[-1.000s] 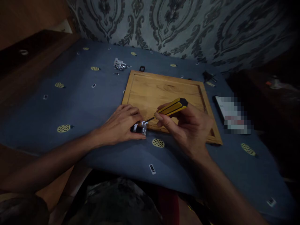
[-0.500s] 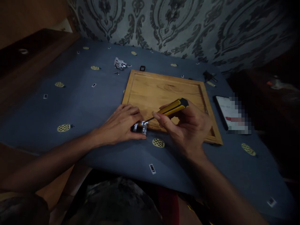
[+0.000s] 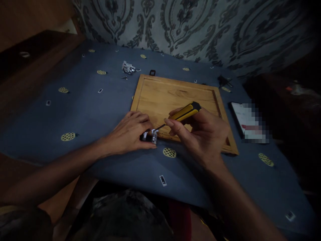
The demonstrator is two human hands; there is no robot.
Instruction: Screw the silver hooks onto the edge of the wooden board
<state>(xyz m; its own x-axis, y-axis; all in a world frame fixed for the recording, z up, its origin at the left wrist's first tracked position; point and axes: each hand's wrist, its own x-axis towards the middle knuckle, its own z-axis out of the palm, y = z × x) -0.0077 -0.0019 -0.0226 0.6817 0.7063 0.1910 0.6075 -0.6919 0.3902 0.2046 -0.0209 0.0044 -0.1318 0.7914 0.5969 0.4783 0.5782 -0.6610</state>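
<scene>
My right hand grips a yellow and black screwdriver by its handle. The shaft slants down to the left, its tip at a small shiny metal fitting on the near edge of a framed wooden board. My left hand pinches around the fitting and the board's edge, fingers on top and thumb below. A dark piece shows between that thumb and forefinger. Whether the tip sits in a screw head is too small to tell. The board lies flat on a blue patterned cloth.
Behind the board lie a heap of metal fittings in clear wrap, a few small screws and a dark loop. To the right are a phone and a black object. A patterned wall stands at the back.
My right hand has shifted slightly right and turned, so the screwdriver handle is rolled and a little higher. The left hand, the fitting and the board look unmoved.
</scene>
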